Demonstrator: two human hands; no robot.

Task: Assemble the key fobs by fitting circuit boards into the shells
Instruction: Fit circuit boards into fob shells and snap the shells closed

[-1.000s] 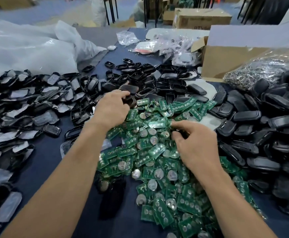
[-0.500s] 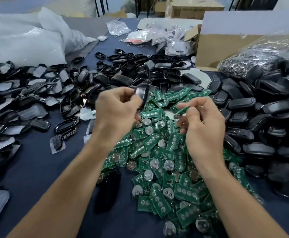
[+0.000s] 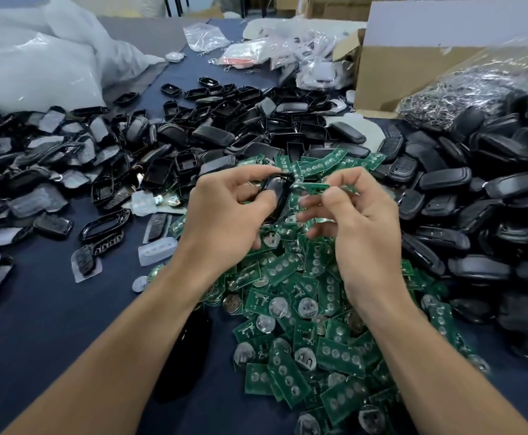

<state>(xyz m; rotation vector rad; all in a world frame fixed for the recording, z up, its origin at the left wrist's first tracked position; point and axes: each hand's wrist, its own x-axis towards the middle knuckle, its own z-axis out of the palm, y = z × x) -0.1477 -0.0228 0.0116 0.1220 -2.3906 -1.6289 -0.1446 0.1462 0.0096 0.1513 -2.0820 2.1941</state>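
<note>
My left hand (image 3: 225,215) grips a black key fob shell (image 3: 276,196) between thumb and fingers, held on edge above the table. My right hand (image 3: 357,221) pinches a small green circuit board (image 3: 314,187) between thumb and forefinger, its left end almost touching the shell. Both hands hover over a heap of green circuit boards (image 3: 303,309) with round silver cells. Black shells lie in piles behind (image 3: 240,133) and to the right (image 3: 476,196) of the heap.
Shell halves and clear button pads (image 3: 36,171) cover the left of the dark blue table (image 3: 52,324). A white plastic bag (image 3: 36,64) lies far left. An open cardboard box (image 3: 413,67) and a bag of metal rings (image 3: 463,92) stand far right.
Both hands rose from the pile, the left with a black shell and the right with a green board, and have drawn together so the board nears the shell.
</note>
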